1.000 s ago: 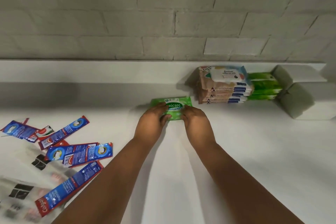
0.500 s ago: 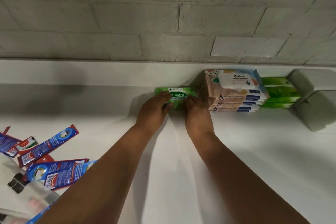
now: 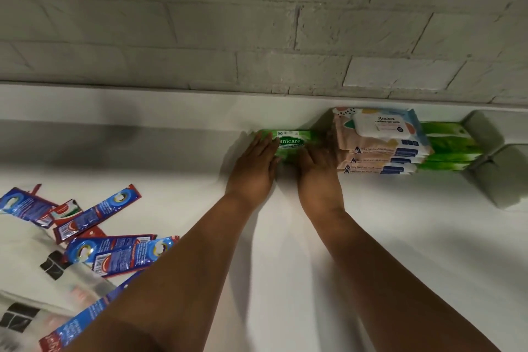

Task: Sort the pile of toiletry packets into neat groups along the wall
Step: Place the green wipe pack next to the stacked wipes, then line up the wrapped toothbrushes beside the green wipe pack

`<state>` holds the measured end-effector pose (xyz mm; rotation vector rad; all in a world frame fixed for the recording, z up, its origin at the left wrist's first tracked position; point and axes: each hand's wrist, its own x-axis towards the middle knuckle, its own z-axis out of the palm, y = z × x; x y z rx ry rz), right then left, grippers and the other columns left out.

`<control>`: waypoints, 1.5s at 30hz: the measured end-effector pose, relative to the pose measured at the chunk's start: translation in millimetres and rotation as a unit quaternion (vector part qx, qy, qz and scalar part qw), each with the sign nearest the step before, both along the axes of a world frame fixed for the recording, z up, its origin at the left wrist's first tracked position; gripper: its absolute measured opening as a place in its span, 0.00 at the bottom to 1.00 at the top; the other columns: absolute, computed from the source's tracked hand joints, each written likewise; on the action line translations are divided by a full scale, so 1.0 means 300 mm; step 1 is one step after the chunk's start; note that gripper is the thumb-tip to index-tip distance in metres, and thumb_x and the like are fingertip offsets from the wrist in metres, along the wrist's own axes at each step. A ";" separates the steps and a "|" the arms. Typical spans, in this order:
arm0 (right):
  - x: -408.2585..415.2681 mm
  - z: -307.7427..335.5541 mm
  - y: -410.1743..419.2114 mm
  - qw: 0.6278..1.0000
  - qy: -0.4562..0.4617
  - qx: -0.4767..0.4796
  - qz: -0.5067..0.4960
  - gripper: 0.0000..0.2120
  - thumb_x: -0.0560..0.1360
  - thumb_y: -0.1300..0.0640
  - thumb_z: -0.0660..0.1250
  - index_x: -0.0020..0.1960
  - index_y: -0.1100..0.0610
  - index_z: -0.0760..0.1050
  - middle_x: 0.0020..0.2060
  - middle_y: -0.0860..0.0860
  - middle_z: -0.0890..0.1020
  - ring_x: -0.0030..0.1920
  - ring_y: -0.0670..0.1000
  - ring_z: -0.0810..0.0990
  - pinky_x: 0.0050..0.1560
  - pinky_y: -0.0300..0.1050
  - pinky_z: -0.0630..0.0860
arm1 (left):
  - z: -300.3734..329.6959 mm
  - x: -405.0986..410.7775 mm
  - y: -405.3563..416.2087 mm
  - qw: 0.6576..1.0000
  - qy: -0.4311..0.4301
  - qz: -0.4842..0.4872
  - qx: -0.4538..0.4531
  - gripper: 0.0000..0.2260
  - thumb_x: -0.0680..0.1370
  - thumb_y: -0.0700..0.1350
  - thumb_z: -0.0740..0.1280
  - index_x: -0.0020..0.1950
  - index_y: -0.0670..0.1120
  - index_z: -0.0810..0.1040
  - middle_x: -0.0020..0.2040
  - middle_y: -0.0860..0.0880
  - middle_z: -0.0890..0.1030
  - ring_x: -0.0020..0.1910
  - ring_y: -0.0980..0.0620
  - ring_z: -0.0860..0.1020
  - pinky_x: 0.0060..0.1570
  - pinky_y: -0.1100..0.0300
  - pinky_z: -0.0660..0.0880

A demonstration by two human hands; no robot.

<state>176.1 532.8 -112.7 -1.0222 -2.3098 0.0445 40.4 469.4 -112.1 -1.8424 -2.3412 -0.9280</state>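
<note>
A green wipes packet (image 3: pixel 288 142) is pressed against the white ledge (image 3: pixel 171 111) by the left hand (image 3: pixel 254 168) and right hand (image 3: pixel 318 171), fingers straight and close together on its near face. Just right of the right fingertips (image 3: pixel 321 146), a peach wipes stack (image 3: pixel 380 146) is seen; toothpaste sachets (image 3: pixel 97 237) lie well left of the left fingers.

Both hands, the left hand (image 3: pixel 253 168) and the right hand (image 3: pixel 317 171), rest on the green Sanicare wipes packet (image 3: pixel 288 142) against the white ledge wall (image 3: pixel 171 117). Just right of the right hand stands a stack of peach wipes packets (image 3: pixel 380 148), with a stack of green wipes packets (image 3: pixel 448 151) beyond. Well left of the left hand lie scattered blue-and-red toothpaste sachets (image 3: pixel 97 214).
</note>
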 end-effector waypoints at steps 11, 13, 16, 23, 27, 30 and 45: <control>0.085 0.002 -0.312 0.995 -0.039 -0.031 0.084 0.10 0.77 0.60 0.61 0.55 0.58 0.78 0.51 0.54 0.81 0.58 0.57 0.75 0.61 0.51 0.72 | 0.015 0.100 -0.372 0.998 -0.021 0.062 0.002 0.11 0.78 0.46 0.64 0.57 0.43 0.78 0.63 0.43 0.76 0.63 0.45 0.72 0.62 0.56 0.68; 0.094 0.007 -0.385 0.994 -0.027 -0.051 0.092 0.10 0.76 0.60 0.63 0.56 0.59 0.79 0.51 0.54 0.82 0.59 0.58 0.75 0.62 0.52 0.72 | 0.017 0.112 -0.459 0.998 -0.022 0.058 0.002 0.10 0.78 0.45 0.64 0.56 0.43 0.78 0.62 0.44 0.76 0.61 0.45 0.72 0.60 0.55 0.70; 0.097 0.021 -0.488 0.991 -0.011 -0.088 0.104 0.11 0.76 0.60 0.64 0.57 0.58 0.79 0.52 0.53 0.82 0.60 0.58 0.75 0.64 0.52 0.70 | 0.031 0.110 -0.571 0.998 -0.018 0.061 0.010 0.10 0.78 0.45 0.64 0.57 0.43 0.79 0.61 0.45 0.77 0.58 0.44 0.74 0.57 0.54 0.72; -0.011 0.073 -0.778 0.983 0.010 -0.130 0.126 0.11 0.76 0.54 0.62 0.55 0.53 0.79 0.51 0.48 0.81 0.57 0.52 0.75 0.58 0.46 0.73 | 0.129 -0.016 -0.862 0.996 -0.034 0.081 -0.001 0.12 0.78 0.47 0.63 0.60 0.46 0.77 0.61 0.48 0.76 0.59 0.48 0.72 0.58 0.56 0.69; -0.135 0.121 -0.976 0.977 0.036 -0.147 0.150 0.13 0.74 0.52 0.59 0.55 0.51 0.78 0.51 0.49 0.80 0.52 0.53 0.74 0.54 0.44 0.72 | 0.192 -0.133 -1.050 0.995 -0.040 0.094 0.003 0.11 0.78 0.45 0.64 0.59 0.45 0.77 0.59 0.47 0.77 0.58 0.47 0.72 0.55 0.58 0.67; -0.231 0.149 -1.119 0.973 0.048 -0.149 0.171 0.09 0.74 0.56 0.65 0.53 0.52 0.78 0.50 0.49 0.79 0.51 0.51 0.73 0.53 0.43 0.70 | 0.194 -0.228 -1.194 0.993 -0.052 0.108 0.009 0.10 0.77 0.45 0.64 0.57 0.45 0.78 0.56 0.47 0.78 0.56 0.47 0.73 0.55 0.57 0.68; -0.310 0.109 -1.428 0.972 -0.146 -0.092 0.159 0.08 0.71 0.55 0.70 0.49 0.57 0.80 0.44 0.54 0.81 0.48 0.57 0.78 0.48 0.47 0.76 | 0.078 -0.379 -1.527 0.993 0.075 0.066 -0.061 0.05 0.73 0.45 0.67 0.47 0.52 0.80 0.45 0.53 0.80 0.45 0.46 0.76 0.39 0.54 0.73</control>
